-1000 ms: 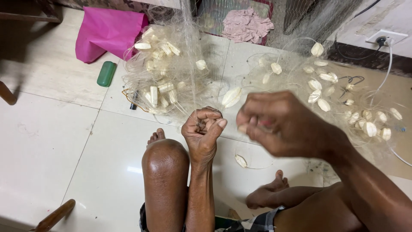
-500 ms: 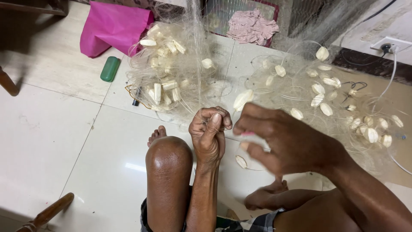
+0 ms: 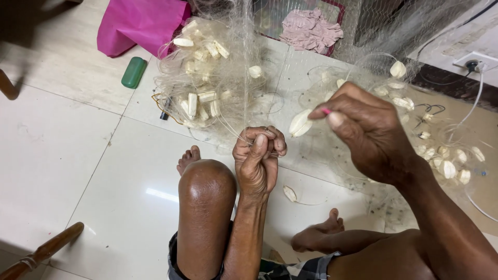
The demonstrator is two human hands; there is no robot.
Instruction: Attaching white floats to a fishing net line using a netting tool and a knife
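A fine translucent fishing net (image 3: 244,78) with several white oval floats lies heaped on the tiled floor in front of me. My left hand (image 3: 258,161) is closed in a fist on strands of the net, just above my raised left knee (image 3: 206,181). My right hand (image 3: 365,132) is lifted to the right of it, fingers pinched on a small pink tool (image 3: 326,111) and the net line. One white float (image 3: 300,123) hangs between the two hands. Another loose float (image 3: 289,194) lies on the floor below.
A pink cloth bag (image 3: 140,23) and a green case (image 3: 134,72) lie at the far left. A crumpled pink cloth (image 3: 310,28) sits at the back. A wall socket with a cable (image 3: 473,64) is at the right. A wooden chair leg (image 3: 44,251) pokes in at lower left.
My right hand has drawn up and to the right, away from my left fist, pulling the line. The left hand stays closed on the net above the knee.
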